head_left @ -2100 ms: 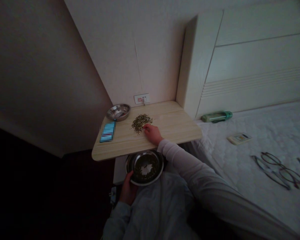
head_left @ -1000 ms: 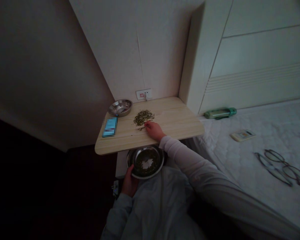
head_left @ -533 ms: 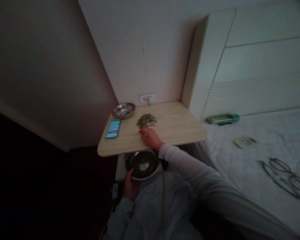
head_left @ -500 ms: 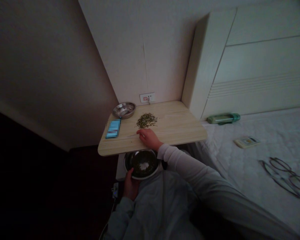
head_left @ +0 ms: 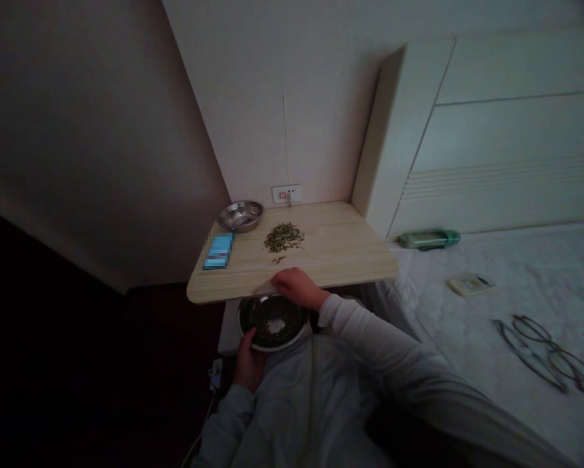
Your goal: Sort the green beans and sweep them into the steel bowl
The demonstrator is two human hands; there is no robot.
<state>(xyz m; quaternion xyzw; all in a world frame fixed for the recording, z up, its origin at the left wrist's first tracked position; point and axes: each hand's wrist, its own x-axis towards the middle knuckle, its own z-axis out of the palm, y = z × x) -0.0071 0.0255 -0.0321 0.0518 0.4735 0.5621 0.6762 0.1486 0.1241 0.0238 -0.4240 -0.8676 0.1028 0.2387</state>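
My left hand (head_left: 247,361) grips the near-left rim of a steel bowl (head_left: 295,341), which sits below the table's front edge and has small greenish bits inside. Over the front edge, just above that bowl, my right hand (head_left: 294,286) is closed on a thin pale flat piece (head_left: 263,288); its kind is too unclear to name. A pile of small dried green-brown bits (head_left: 284,238) lies spread on the wooden tabletop (head_left: 340,247). Between the pile and my right hand is a little stray cluster (head_left: 279,260) of the same bits.
A second steel bowl (head_left: 241,216) stands at the tabletop's back left, with a lit phone (head_left: 218,251) in front. A wall socket (head_left: 286,194) is behind. On the bed to the right lie a green bottle (head_left: 429,239), a small pale box (head_left: 471,284) and glasses (head_left: 540,344).
My right hand has drawn back from the pile to the table's front edge with the pale piece. A few bits now lie apart in front of the pile. My left hand still holds the bowl.
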